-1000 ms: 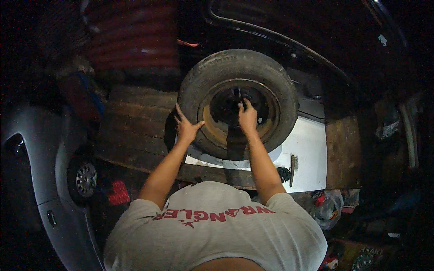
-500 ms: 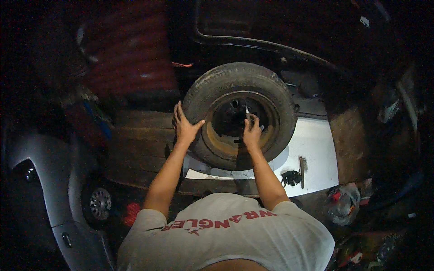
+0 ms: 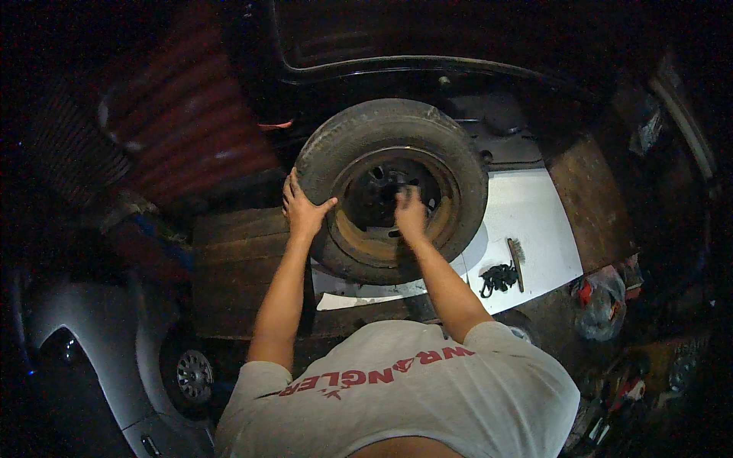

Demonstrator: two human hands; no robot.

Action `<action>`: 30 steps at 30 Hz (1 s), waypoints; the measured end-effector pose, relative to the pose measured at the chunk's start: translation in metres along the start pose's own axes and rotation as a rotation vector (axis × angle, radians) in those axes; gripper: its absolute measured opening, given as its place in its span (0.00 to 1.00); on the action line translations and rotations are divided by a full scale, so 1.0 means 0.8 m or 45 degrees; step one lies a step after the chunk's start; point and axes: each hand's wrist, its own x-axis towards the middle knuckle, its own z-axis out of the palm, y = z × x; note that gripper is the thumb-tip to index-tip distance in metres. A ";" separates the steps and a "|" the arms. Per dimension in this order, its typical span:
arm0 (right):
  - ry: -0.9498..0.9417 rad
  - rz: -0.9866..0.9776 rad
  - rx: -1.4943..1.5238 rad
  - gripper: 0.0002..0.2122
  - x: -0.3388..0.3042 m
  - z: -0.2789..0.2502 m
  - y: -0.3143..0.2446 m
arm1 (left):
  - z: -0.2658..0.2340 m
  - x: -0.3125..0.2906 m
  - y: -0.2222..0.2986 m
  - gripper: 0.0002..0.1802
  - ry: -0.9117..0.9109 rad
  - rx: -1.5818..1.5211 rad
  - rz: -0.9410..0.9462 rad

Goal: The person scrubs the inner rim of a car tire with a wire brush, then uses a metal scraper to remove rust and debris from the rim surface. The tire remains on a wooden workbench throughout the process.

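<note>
While left hand (image 3: pixel 304 210) lies flat on worn black rubber tyre (image 3: pixel 336 156), right hand (image 3: pixel 411 215) fingers curl on rusty steel rim (image 3: pixel 366 243); heavy, stiff, likely best gripped at the rim.

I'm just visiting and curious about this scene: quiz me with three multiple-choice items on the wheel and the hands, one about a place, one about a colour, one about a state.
1. Where does the left hand rest?
A. On the rubber of the tyre, at its left side
B. On the brush
C. On the grey car

2. What colour is the panel under the wheel?
A. Green
B. White
C. Yellow

3. How is the right hand placed?
A. Hanging away from the wheel
B. Flat on the wooden boards
C. Reaching into the middle of the rusty rim

Answers:
1 A, the palm and spread fingers lie on the tyre's left sidewall.
2 B, the panel beside the small brush shows plainly white.
3 C, the hand sits at the rim's dark centre; what its fingers hold is too blurred to tell.
</note>
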 end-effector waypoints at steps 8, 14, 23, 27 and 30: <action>-0.003 -0.039 0.019 0.19 0.013 -0.008 0.021 | -0.011 -0.003 0.008 0.68 -0.057 0.111 -0.053; 0.034 0.030 0.141 0.18 0.002 0.004 -0.013 | 0.002 -0.001 -0.003 0.68 -0.031 -0.024 0.030; 0.113 -0.053 -0.137 0.22 0.023 -0.004 0.052 | 0.003 0.004 -0.005 0.68 -0.022 -0.044 0.025; -0.294 0.043 -0.200 0.20 -0.003 -0.004 -0.028 | -0.004 0.000 0.000 0.65 -0.054 -0.002 -0.002; -0.259 -0.059 -0.074 0.18 -0.009 -0.007 -0.009 | -0.007 -0.006 0.001 0.65 -0.057 -0.024 -0.012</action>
